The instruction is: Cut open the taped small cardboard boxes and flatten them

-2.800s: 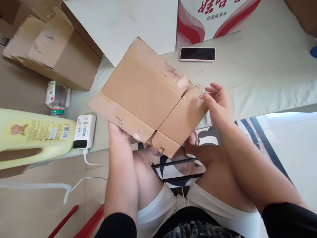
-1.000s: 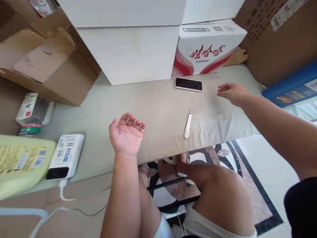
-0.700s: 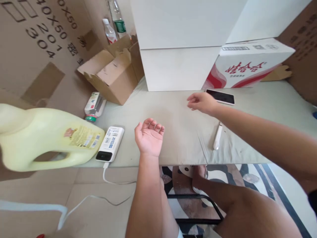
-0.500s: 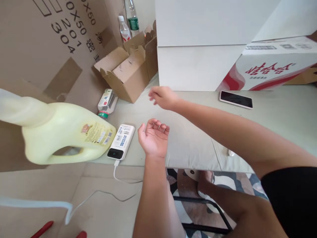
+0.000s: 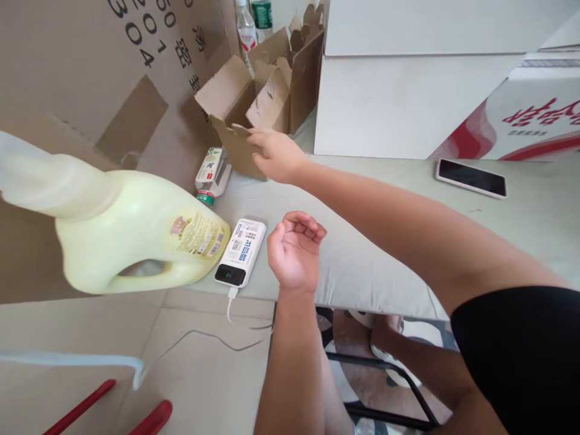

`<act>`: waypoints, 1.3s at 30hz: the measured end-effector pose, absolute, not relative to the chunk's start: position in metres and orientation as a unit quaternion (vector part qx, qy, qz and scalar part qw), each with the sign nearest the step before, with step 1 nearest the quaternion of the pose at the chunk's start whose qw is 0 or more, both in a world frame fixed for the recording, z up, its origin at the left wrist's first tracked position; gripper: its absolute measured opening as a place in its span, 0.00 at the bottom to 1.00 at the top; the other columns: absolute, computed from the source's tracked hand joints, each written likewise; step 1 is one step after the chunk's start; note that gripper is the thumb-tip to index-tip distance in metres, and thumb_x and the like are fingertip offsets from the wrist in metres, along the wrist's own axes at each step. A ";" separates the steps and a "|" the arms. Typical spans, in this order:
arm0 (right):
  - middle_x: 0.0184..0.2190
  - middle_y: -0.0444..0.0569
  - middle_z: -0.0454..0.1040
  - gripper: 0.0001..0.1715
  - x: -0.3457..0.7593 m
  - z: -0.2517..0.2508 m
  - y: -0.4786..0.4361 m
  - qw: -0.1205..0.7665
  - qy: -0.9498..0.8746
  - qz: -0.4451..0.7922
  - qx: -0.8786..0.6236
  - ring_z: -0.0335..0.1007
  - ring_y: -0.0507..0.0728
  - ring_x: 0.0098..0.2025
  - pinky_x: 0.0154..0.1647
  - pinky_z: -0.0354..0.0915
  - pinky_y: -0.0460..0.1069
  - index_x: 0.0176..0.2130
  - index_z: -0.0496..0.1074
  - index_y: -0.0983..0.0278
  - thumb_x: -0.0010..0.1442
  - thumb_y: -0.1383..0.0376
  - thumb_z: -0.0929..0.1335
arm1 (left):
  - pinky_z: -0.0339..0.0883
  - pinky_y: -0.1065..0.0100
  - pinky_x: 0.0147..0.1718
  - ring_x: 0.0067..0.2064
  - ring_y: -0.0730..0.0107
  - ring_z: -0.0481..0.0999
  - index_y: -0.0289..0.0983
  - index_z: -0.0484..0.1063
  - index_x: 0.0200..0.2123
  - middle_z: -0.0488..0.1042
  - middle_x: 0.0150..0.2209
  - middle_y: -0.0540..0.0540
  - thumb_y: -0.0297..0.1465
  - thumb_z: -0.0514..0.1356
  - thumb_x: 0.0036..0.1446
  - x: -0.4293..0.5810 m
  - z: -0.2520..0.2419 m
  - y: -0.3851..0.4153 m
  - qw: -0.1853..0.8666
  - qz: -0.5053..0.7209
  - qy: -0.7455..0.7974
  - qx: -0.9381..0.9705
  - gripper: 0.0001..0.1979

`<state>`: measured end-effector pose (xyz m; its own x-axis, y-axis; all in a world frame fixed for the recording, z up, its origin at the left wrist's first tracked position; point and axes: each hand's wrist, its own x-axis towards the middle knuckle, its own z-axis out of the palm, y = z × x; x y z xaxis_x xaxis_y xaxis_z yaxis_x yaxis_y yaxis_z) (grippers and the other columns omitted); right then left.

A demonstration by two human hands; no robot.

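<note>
My right hand [image 5: 277, 154] reaches in from the right and grips the near edge of an open cardboard box [image 5: 244, 151]. Its fingers lie along the top of the box's side, and the thumb is lower on the outside. The box's flaps stand up, and an inner piece of cardboard shows inside. My left hand [image 5: 296, 251] is held palm up above the cloth-covered surface, fingers loosely curled and apart, with nothing in it. Left of it lies a white power bank [image 5: 241, 251] with a cable plugged into its end.
A large yellow jug [image 5: 136, 223] stands at the left, with a small clear bottle [image 5: 212, 175] behind it. Two bottles, one a clear bottle [image 5: 246, 30], stand beyond the box. White cartons [image 5: 376, 103] fill the back. A phone [image 5: 471, 178] lies at the right.
My right hand has moved left and up onto the box, which now stands more open with its inner piece tilted up. My left hand stays palm up. The view has shifted left.
</note>
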<state>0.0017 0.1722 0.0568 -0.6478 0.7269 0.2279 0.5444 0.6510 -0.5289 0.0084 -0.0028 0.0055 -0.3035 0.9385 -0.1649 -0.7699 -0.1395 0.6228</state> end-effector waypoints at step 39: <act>0.66 0.52 0.64 0.44 0.344 -0.026 -0.081 0.547 -0.686 0.207 -0.433 0.59 0.65 0.72 0.72 0.58 0.73 0.73 0.45 0.43 0.67 0.67 0.65 | 0.60 0.69 0.36 0.34 0.72 0.65 0.38 0.74 0.39 0.68 0.32 0.51 0.42 0.69 0.55 0.086 -0.016 0.012 0.245 0.699 0.454 0.495 0.15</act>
<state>0.3441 -0.0805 -0.0258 -0.0268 0.8202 0.5715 0.3665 0.5400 -0.7577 0.0855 0.0123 -0.0161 -0.3906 0.7918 0.4696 0.1077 -0.4673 0.8775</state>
